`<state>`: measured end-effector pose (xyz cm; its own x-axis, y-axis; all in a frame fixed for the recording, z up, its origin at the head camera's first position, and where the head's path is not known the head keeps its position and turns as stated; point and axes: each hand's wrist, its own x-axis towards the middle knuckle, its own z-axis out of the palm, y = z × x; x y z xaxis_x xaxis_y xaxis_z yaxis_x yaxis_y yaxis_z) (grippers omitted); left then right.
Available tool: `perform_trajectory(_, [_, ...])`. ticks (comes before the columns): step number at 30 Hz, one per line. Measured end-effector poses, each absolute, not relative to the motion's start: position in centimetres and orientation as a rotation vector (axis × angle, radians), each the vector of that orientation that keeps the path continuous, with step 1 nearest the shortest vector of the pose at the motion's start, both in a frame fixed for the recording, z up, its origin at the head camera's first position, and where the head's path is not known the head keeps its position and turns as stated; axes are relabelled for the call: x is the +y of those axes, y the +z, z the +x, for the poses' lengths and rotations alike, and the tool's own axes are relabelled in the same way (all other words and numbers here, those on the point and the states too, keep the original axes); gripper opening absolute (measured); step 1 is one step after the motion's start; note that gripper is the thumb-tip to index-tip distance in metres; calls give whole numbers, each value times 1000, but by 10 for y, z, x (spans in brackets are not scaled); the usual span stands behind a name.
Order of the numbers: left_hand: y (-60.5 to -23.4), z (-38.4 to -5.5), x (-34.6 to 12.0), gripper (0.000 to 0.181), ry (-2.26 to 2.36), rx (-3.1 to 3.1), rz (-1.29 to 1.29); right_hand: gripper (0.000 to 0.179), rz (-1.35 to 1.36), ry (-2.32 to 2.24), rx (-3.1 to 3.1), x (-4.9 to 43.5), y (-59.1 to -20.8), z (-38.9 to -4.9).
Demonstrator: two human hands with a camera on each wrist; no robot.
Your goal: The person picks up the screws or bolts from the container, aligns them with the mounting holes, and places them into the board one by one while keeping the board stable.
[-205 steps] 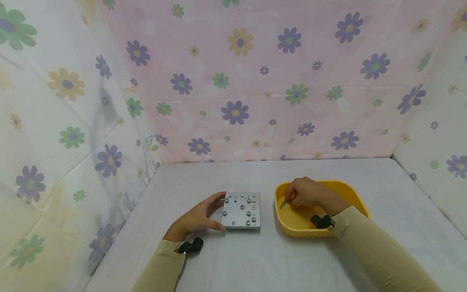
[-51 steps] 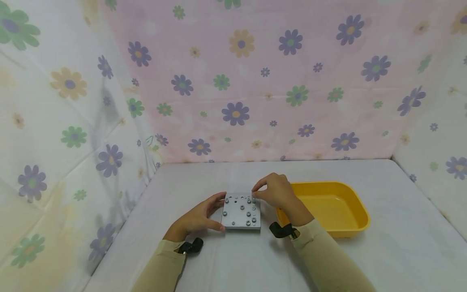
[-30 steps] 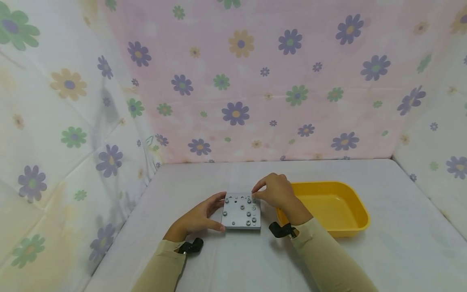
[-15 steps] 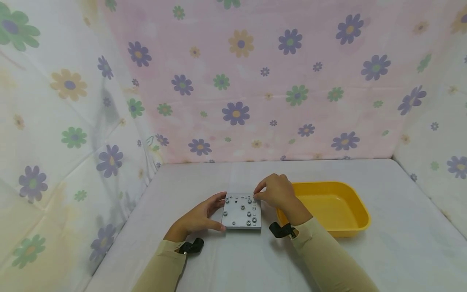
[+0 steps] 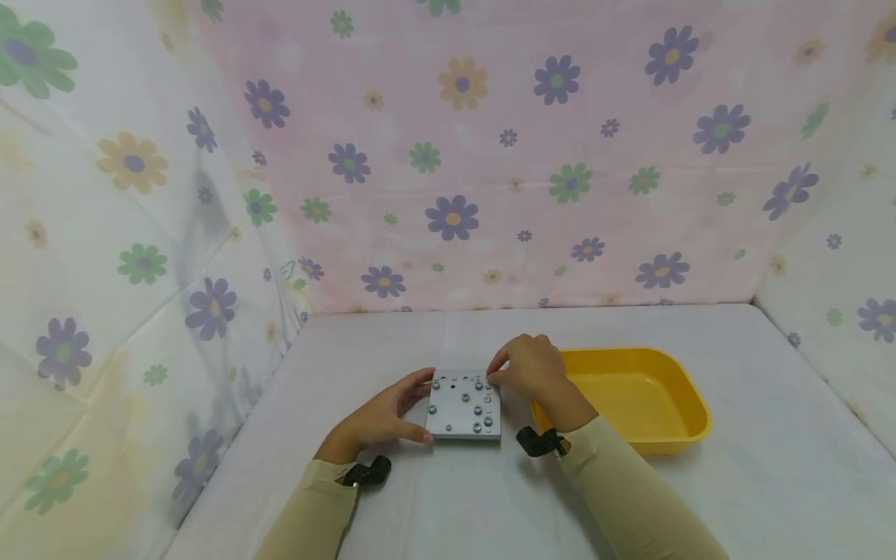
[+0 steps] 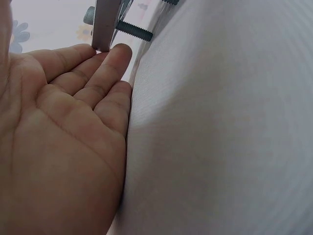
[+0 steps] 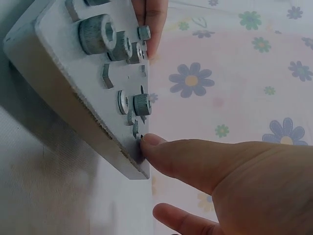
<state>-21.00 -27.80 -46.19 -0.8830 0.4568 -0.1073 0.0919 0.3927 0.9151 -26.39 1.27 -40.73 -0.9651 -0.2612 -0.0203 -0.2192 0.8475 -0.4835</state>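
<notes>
The square silver metal plate (image 5: 455, 416) lies on the table, with several hex-socket screws (image 5: 465, 397) standing in its holes. My left hand (image 5: 381, 418) holds its left side, thumb at the near corner and fingers at the far one. In the left wrist view, a threaded shank (image 6: 134, 30) sticks out below the plate's edge (image 6: 105, 24). My right hand (image 5: 535, 369) pinches at the far right corner with thumb and index finger; the screw there is almost wholly hidden. In the right wrist view, the right thumb (image 7: 171, 154) touches the plate's face near that corner.
A yellow tray (image 5: 633, 445) stands just right of the plate, partly behind the right wrist; no screws show in its visible part. White cloth (image 5: 420, 513) covers the table. Flowered cloth (image 5: 511, 179) hangs at the back and sides.
Several seconds ago my right hand was inside the yellow tray with a screw; it has since moved left to the plate's far right corner. Lately its fingertips shift only slightly. The left hand stays put.
</notes>
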Motion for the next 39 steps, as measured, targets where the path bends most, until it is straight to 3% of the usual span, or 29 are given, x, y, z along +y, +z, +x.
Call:
perform_trajectory(25, [-465,-214,-279,119,1496,2300,499,4,-379,-727,2943,12,-411,-266])
perform_trajectory(39, [-464,-211,-280,120,1478,2315,479,15,-412,-874,2861,19,-399,-264])
